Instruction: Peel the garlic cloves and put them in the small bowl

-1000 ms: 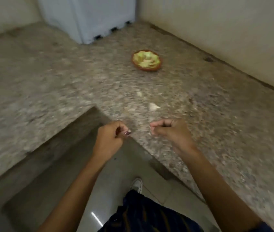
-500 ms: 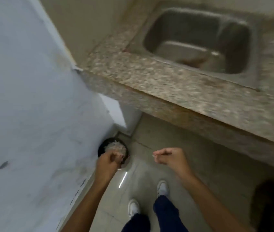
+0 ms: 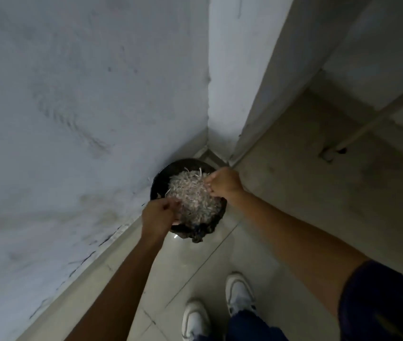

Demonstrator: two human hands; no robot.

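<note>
I stand over a black bin (image 3: pixel 159 185) on the floor in a wall corner, heaped with pale garlic skins (image 3: pixel 193 195). My left hand (image 3: pixel 159 215) hovers over the bin's near-left rim, its fingers loosened and pointing down at the heap. My right hand (image 3: pixel 223 182) hangs over the far-right rim, back of the hand up, fingertips bunched toward the skins. Motion blur hides whether either hand holds any skin. The small bowl and the garlic cloves are out of view.
A white wall (image 3: pixel 72 119) stands close on the left, meeting a pillar (image 3: pixel 230 82) behind the bin. Pale floor tiles (image 3: pixel 281 193) spread to the right. My white shoes (image 3: pixel 238 295) are at the bottom. A pipe (image 3: pixel 358 134) runs along the floor's far right.
I turned from the counter with the bowl, past the sink, down to the bin. Both closed hands moved over the bin; the left hand's fingers have loosened.
</note>
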